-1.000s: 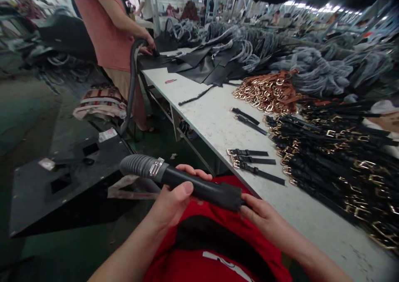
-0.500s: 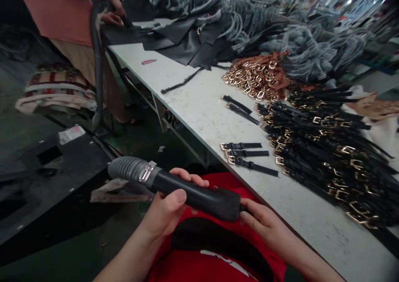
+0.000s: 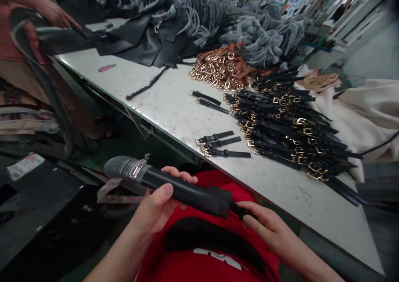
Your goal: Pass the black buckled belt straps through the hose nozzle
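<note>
My left hand [image 3: 157, 207] is wrapped round a black nozzle tube [image 3: 190, 192] joined by a metal clamp to a grey ribbed hose [image 3: 120, 168], held over my lap. At the tube's flat tip, my right hand [image 3: 264, 226] pinches a thin dark piece [image 3: 238, 210] that sticks out of the nozzle; I cannot make out what it is. Three short black straps with gold buckles [image 3: 220, 144] lie side by side near the white table's front edge [image 3: 280, 201], just beyond my hands.
A big heap of black buckled straps [image 3: 286, 128] and a pile of brown ones [image 3: 220, 68] cover the table's right side. Two more black straps [image 3: 208, 101] lie mid-table. Another person's hand [image 3: 54, 13] holds a hose over black leather sheets [image 3: 146, 40] at far left.
The view has swung right and down, so the table sits more central. My hands keep the same hold on the nozzle. The other person has slid toward the left edge of view.
</note>
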Demonstrator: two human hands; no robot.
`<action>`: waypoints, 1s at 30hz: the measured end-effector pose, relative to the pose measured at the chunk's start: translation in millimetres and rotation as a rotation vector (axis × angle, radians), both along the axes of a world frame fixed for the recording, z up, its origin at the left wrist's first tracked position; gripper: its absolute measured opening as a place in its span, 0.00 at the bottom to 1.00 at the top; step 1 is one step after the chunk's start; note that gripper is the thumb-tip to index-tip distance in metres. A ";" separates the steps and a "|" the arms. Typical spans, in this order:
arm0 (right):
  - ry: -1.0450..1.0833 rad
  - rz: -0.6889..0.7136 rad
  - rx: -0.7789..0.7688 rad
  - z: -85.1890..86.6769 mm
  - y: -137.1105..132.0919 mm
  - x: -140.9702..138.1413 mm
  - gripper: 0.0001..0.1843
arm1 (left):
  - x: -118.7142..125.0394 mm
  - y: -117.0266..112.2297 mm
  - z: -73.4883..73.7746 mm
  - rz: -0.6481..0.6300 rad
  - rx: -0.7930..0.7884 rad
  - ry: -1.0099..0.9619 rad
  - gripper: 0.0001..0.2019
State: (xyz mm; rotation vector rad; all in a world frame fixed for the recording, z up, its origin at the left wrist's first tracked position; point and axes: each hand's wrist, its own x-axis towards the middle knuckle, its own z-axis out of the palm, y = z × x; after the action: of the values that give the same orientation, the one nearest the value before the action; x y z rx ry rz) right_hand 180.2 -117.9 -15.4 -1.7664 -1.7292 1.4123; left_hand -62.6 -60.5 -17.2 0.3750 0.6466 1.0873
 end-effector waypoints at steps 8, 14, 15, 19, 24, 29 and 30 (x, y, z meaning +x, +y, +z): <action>0.128 0.030 -0.044 -5.8 -11.3 25.4 0.17 | 11.9 -22.7 4.8 0.065 0.067 0.037 0.14; 0.535 -0.173 -0.222 -5.6 -22.7 37.1 0.16 | 13.2 -25.0 28.8 0.150 0.114 0.023 0.12; 0.561 -0.209 -0.234 -6.5 -24.2 40.2 0.15 | 16.7 -24.9 32.4 0.134 0.122 0.037 0.12; 0.573 -0.335 -0.174 -11.9 -29.5 56.5 0.11 | 36.4 -25.7 40.1 0.099 0.104 0.096 0.13; 0.563 -0.401 -0.120 -15.1 -29.4 71.8 0.21 | 55.9 -23.9 36.9 0.032 0.082 0.137 0.13; 0.531 -0.377 -0.087 -21.7 -25.3 75.2 0.27 | 64.2 -22.4 34.5 -0.017 0.057 0.157 0.14; 0.532 -0.375 -0.093 -23.3 -24.9 75.1 0.27 | 65.4 -22.9 35.3 -0.009 0.043 0.171 0.14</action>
State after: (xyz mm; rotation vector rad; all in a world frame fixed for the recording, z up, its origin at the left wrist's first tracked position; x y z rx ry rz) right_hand 255.4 -142.9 -38.7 -1.4711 -1.0190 1.6133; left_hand 2.8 -83.5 18.1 0.5115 0.7734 1.0690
